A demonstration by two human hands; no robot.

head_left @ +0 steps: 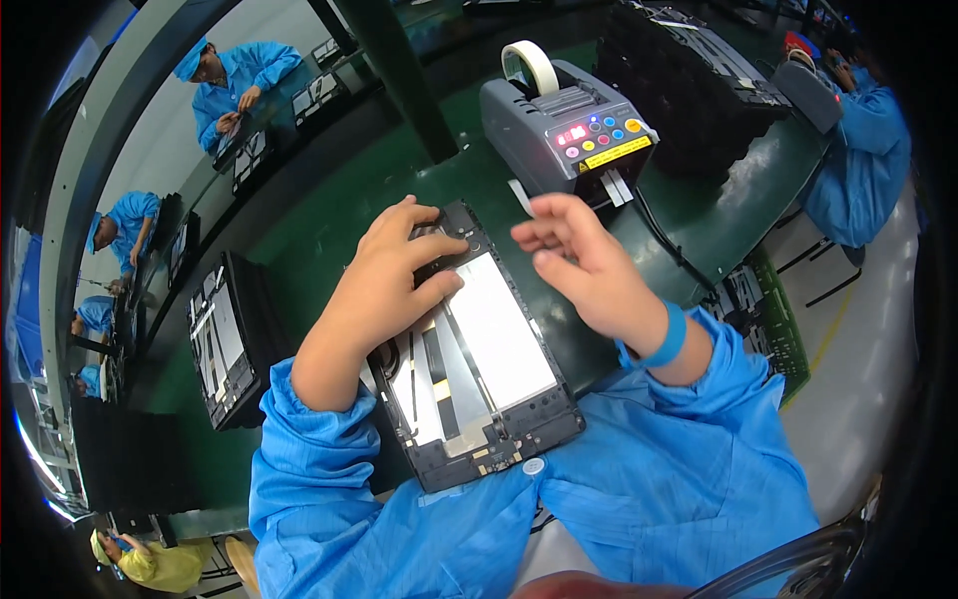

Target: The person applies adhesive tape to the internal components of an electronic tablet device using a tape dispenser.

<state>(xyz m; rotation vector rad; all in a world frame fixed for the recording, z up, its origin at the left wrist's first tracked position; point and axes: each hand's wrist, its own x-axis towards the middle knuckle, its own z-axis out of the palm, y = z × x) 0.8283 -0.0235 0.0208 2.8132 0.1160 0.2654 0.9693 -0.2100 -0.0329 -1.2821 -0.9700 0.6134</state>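
An opened tablet lies tilted in front of me, its near end against my blue smock. Its inside shows a bright silver panel, black frame parts and flat strips. My left hand holds it at the upper left, thumb and forefinger spread across the frame. To the right of the tablet, my right hand is raised with its fingers loosely bent and the thumb apart. A short pale strip, apparently tape, is at its forefinger tip. Beyond that hand stands a grey tape dispenser with a lit display and coloured buttons.
A white tape roll sits on the dispenser. Stacked tablet parts stand at left; a tall black stack stands far right. A green crate is below the table edge. A dark post rises behind. Several co-workers sit around.
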